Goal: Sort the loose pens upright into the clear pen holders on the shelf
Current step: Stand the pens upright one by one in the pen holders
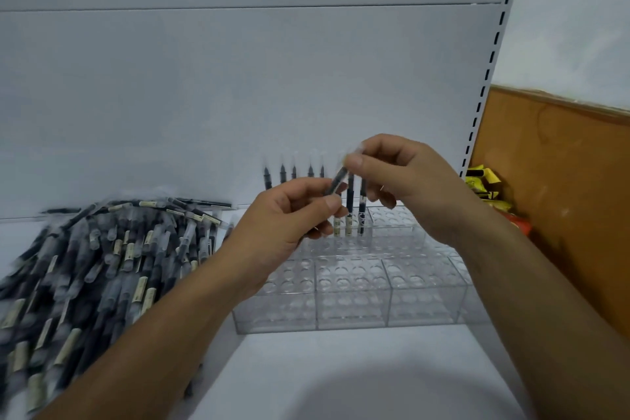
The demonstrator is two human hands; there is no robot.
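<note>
One black clear-capped pen (pixel 336 180) is pinched, tilted, in the grip of both the left hand (pixel 283 215) and the right hand (pixel 409 181), above the clear acrylic pen holders (pixel 354 286), of which three are counted in the front row. At least seven upright pens (pixel 350 198) are seen in the rear holders. An uncountable, blurred heap of loose pens (pixel 102 256) is spread on the white shelf (pixel 341 368) to the left.

A sprawling heap of loose black pens (pixel 102 266) is crowding the white metal shelf (pixel 341 368) at left; 3 upright black pens (pixel 350 208) are occupying the rear clear acrylic holder (pixel 392 218), while the front clear acrylic holders (pixel 426 283) are sitting mostly open from above.
</note>
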